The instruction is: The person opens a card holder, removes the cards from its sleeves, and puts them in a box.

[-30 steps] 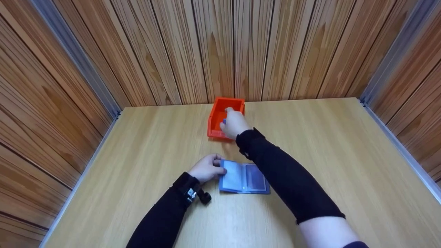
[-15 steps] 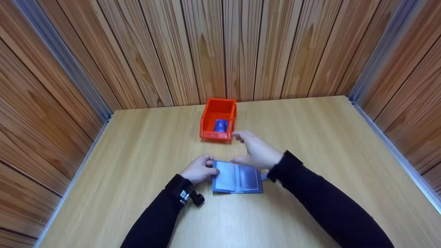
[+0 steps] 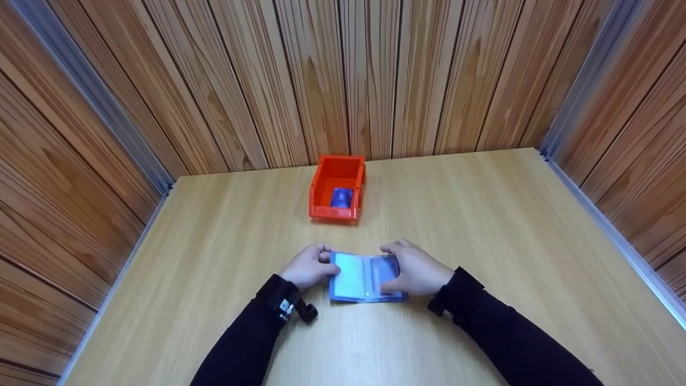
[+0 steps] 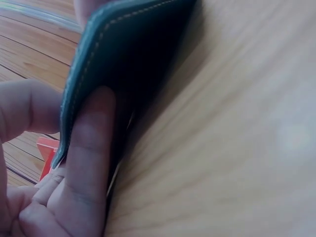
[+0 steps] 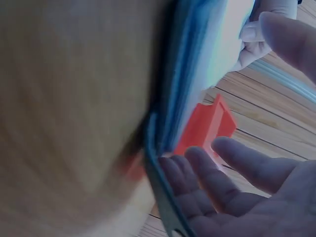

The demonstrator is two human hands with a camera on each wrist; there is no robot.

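Observation:
A blue card holder (image 3: 351,276) lies spread on the table, clear sleeves facing up. My left hand (image 3: 306,266) pinches its left edge, thumb on top; the left wrist view shows a finger (image 4: 89,143) tucked under the stitched cover (image 4: 106,37). Over the right half is my right hand (image 3: 423,271), its thumb and fingers apart around that side. In the right wrist view, the fingers (image 5: 252,165) are loosely bent beside the sleeve stack (image 5: 182,74), near a narrow strap (image 5: 165,190) with a snap hole. Part of the right half is hidden by the hand.
Beyond the card holder stands an orange bin (image 3: 334,213) with a small shiny blue item (image 3: 341,198) inside, near its low front. Wood-plank walls (image 3: 343,80) enclose the back and sides of the table (image 3: 241,214).
My right hand has come out of the bin, back toward me, and down to the card holder's right half. The blue item now shows in the bin. My left hand keeps its pinch.

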